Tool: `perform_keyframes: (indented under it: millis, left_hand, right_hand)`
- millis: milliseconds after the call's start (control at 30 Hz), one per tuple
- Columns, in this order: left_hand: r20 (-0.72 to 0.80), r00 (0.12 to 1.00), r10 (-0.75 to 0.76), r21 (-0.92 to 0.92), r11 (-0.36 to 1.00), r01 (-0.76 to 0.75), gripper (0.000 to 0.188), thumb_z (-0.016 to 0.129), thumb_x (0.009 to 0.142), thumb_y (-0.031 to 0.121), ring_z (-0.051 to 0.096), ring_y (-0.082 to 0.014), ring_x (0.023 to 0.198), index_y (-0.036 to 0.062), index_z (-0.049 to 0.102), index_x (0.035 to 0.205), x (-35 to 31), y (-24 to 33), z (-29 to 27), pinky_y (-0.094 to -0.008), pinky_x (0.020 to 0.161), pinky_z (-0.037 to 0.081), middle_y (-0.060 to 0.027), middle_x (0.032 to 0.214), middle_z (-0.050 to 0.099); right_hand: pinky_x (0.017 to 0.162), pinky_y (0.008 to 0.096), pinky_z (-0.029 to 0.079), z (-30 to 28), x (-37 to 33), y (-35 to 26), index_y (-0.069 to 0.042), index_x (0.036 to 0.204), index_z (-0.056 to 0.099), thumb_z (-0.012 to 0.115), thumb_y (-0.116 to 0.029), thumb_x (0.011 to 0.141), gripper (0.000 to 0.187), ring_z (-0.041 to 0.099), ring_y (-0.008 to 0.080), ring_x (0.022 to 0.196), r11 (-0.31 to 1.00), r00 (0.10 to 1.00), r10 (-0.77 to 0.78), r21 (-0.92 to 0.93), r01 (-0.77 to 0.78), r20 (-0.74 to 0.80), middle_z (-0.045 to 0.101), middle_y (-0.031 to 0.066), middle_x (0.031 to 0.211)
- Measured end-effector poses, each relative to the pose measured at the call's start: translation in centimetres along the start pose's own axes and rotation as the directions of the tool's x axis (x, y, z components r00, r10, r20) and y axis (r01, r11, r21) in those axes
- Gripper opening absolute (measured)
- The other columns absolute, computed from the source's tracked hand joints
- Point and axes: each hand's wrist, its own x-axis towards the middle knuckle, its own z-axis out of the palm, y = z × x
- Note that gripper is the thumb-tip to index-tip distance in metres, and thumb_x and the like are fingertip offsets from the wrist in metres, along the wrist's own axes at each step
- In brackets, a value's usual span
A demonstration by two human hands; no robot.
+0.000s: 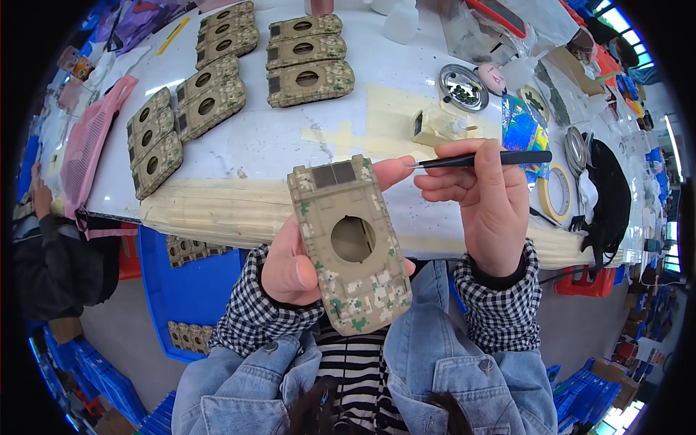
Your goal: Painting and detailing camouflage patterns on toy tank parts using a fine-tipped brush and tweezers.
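Observation:
My left hand (290, 268) holds a tan camouflage model tank hull (351, 243) upright before me, its round turret hole facing me and two dark panels at its top edge. One fingertip of that hand shows past the hull's upper right corner. My right hand (482, 196) grips black tweezers (482, 159) whose tip points left, close to that corner and fingertip. Both sleeves are checkered cuffs under denim.
Several matching camouflage hulls (210, 94) lie in rows on the white table (275, 145), whose front edge is taped. A round metal dish (462, 87), masking tape roll (557, 194), small bottles and clutter sit at right. A blue crate (188, 290) with hulls stands below; another person sits at left.

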Motion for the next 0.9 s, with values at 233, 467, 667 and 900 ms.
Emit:
perform_keyframes:
  millis: [233, 467, 667, 900]
  left_hand:
    - [-0.05, 0.997, -0.063, -0.005, 0.998, 0.063, 0.113, 0.079, 0.06, 0.054, 0.064, -0.0336, 0.088, 0.007, 0.019, 0.143, 0.1, 0.5, 0.3, -0.0393, 0.067, 0.058, -0.0286, 0.145, 0.011]
    - [-0.084, 0.992, -0.091, -0.003, 0.996, 0.091, 0.115, 0.08, 0.059, 0.054, 0.064, -0.0335, 0.089, 0.0048, 0.018, 0.143, -0.2, 0.3, -0.1, -0.0388, 0.069, 0.057, -0.0265, 0.146, 0.013]
    - [-0.076, 0.994, -0.083, 0.028, 0.996, 0.085, 0.117, 0.08, 0.057, 0.055, 0.064, -0.0324, 0.09, 0.0036, 0.018, 0.143, -0.1, 0.5, -0.2, -0.0374, 0.07, 0.057, -0.0272, 0.146, 0.013]
    - [-0.008, 0.998, -0.069, -0.056, 0.996, 0.068, 0.114, 0.084, 0.055, 0.048, 0.063, -0.036, 0.093, 0.0108, 0.022, 0.143, -0.3, -0.3, -0.8, -0.0406, 0.071, 0.057, -0.0286, 0.146, 0.007]
  right_hand:
    - [0.064, 0.0297, 0.056, 0.2, 0.1, 0.5, 0.008, 0.1, 0.056, 0.032, -0.035, 0.099, 0.049, 0.068, 0.0234, 0.075, 1.0, 1.0, -0.008, -0.001, 0.008, -0.005, 0.065, 0.0177, 0.082]
    - [0.066, 0.0305, 0.057, 0.2, -0.3, 0.8, 0.009, 0.097, 0.056, 0.037, -0.03, 0.099, 0.043, 0.067, 0.0237, 0.074, 0.996, 0.996, -0.086, 0.016, 0.086, -0.028, 0.065, 0.0177, 0.081]
    - [0.067, 0.0304, 0.057, -0.2, -0.5, 0.7, 0.009, 0.096, 0.057, 0.04, -0.025, 0.098, 0.038, 0.067, 0.0231, 0.074, 0.977, 0.975, -0.214, -0.023, 0.213, -0.055, 0.065, 0.0173, 0.082]
    - [0.066, 0.0361, 0.058, -0.1, -0.8, 0.1, 0.009, 0.098, 0.051, 0.032, -0.028, 0.1, 0.041, 0.067, 0.028, 0.076, 0.986, 0.989, -0.148, -0.069, 0.149, 0.025, 0.06, 0.017, 0.086]
